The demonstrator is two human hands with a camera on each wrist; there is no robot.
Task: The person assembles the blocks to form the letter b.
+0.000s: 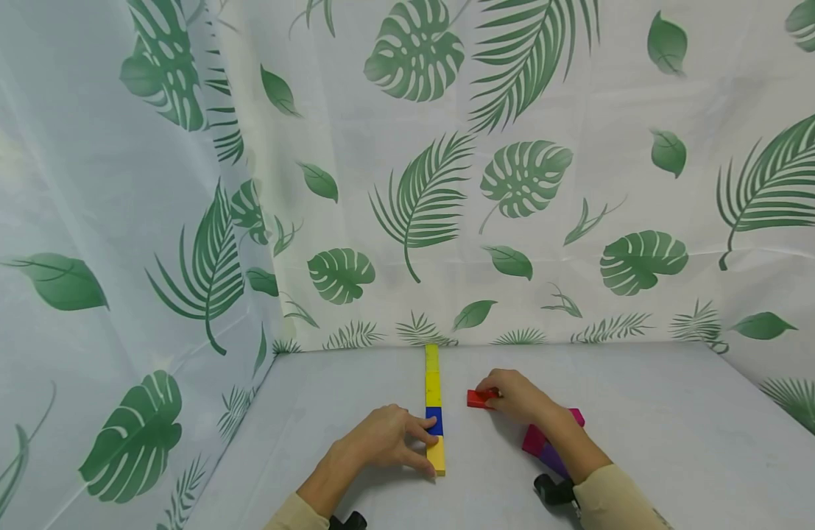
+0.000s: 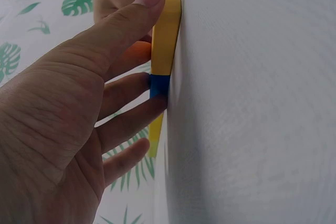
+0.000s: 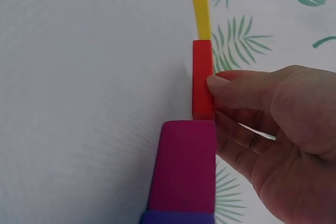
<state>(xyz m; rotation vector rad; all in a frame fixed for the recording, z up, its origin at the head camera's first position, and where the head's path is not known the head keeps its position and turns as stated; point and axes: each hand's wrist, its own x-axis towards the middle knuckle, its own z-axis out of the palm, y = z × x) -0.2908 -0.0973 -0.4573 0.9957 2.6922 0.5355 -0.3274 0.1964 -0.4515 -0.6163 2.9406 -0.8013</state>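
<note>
A straight row of blocks runs away from me in the head view: an orange-yellow block point(image 1: 437, 460) nearest, then a blue block point(image 1: 436, 427) and yellow blocks point(image 1: 434, 390) behind. My left hand point(image 1: 383, 439) lies along the row's left side. Its thumb touches the near end of the orange-yellow block, and its spread fingers reach the blue one. To the right of the row, my right hand point(image 1: 516, 397) pinches a red block point(image 3: 202, 85) between thumb and fingers, low at the tabletop. A gap separates the red block from the row.
Under my right forearm lie a magenta block point(image 1: 534, 439), a purple block point(image 1: 553, 459) and a pink piece point(image 1: 578, 417), partly hidden. Leaf-patterned sheets point(image 1: 434, 169) rise behind and to the left of the pale tabletop point(image 1: 659, 412). Black wrist devices point(image 1: 551, 489) sit at both wrists.
</note>
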